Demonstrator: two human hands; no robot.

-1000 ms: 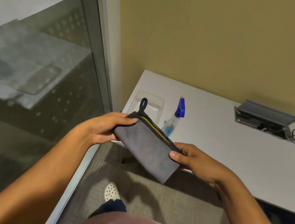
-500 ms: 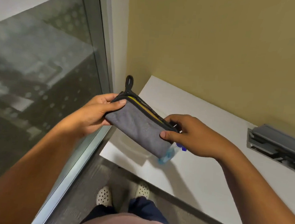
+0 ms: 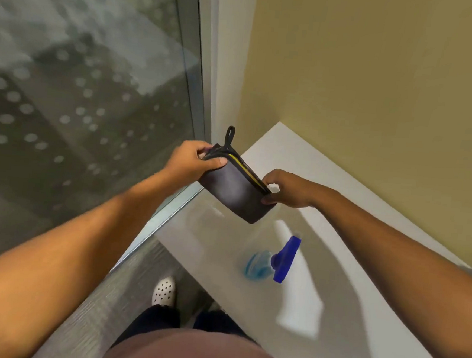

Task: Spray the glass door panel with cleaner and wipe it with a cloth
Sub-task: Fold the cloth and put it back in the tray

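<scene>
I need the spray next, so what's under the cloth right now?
Under the cloth, held in both hands, lies bare white desk. The spray bottle stands nearer, uncovered. The cloth hides a small patch of desk.

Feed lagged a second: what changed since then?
Both hands, left hand and right hand, carried the folded grey microfibre cloth up toward the glass door panel. Unchanged: both grips on it; the blue-capped spray bottle stands untouched on the white desk.

The folded grey cloth [image 3: 235, 193] looks soft and matt, with black stitched edging. The glass door panel [image 3: 79, 110] is glossy and reflective in a smooth metal frame [image 3: 199, 91]. The white worktop [image 3: 331, 313] is smooth; the translucent blue plastic spray bottle [image 3: 268, 262] shines.
</scene>
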